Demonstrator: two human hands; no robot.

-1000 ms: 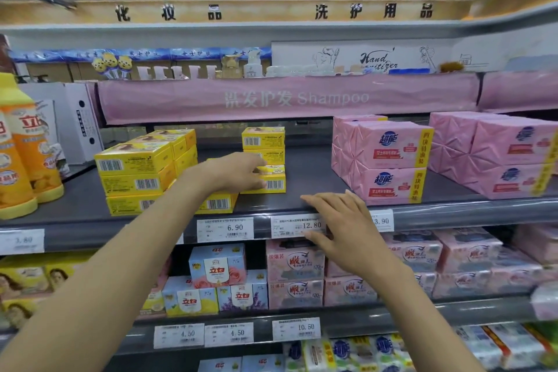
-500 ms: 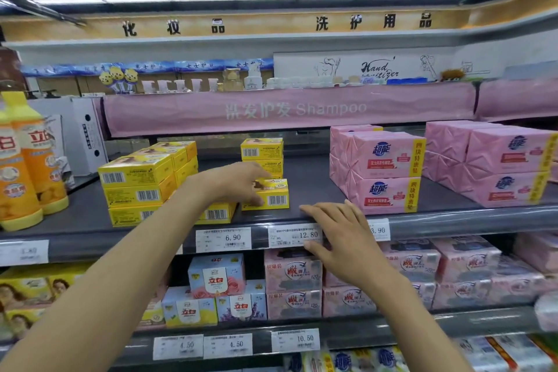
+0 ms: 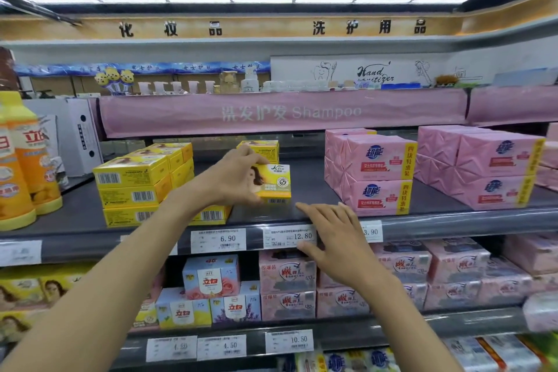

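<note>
Furthest to the left of the left hand (image 3: pixel 235 180), well apart: orange bottles (image 3: pixel 27 166) standing on the shelf (image 3: pixel 314 186). Nearer, just left of the wrist: a stack of yellow boxes (image 3: pixel 133 187), three high, barcodes facing out, more rows behind. Directly under the wrist and palm: one flat carton (image 3: pixel 211 216) of the same kind, lying at the shelf front.

Then the left hand itself, curled round a single yellow box (image 3: pixel 277 183), fingers over the top edge, thumb at the lower front edge. Gripped by its left end only, with most of its length jutting out to the right of the hand. Tipped up, printed face toward the camera, long axis running left to right, roughly in line with the shelf lip. Lower edge either touching the shelf or just above it; cannot tell which. Just behind the knuckles: a short pile (image 3: pixel 262 146) of the same boxes.

Below and to the right of the box: the right hand (image 3: pixel 335 238), holding nothing, fingers straight and laid flat over the shelf lip, thumb lower down beside the price tag (image 3: pixel 288 237). Near the box, not touching it.

Right of both hands: pink packs (image 3: pixel 374 174), two high.

Probably a placing or facing-up step. Bare shelf straight beyond the right hand's fingertips and just right of the box. Likely enough from here: a short shift rightward and down by the left hand, already the nearer one, long axis kept along the lip.
</note>
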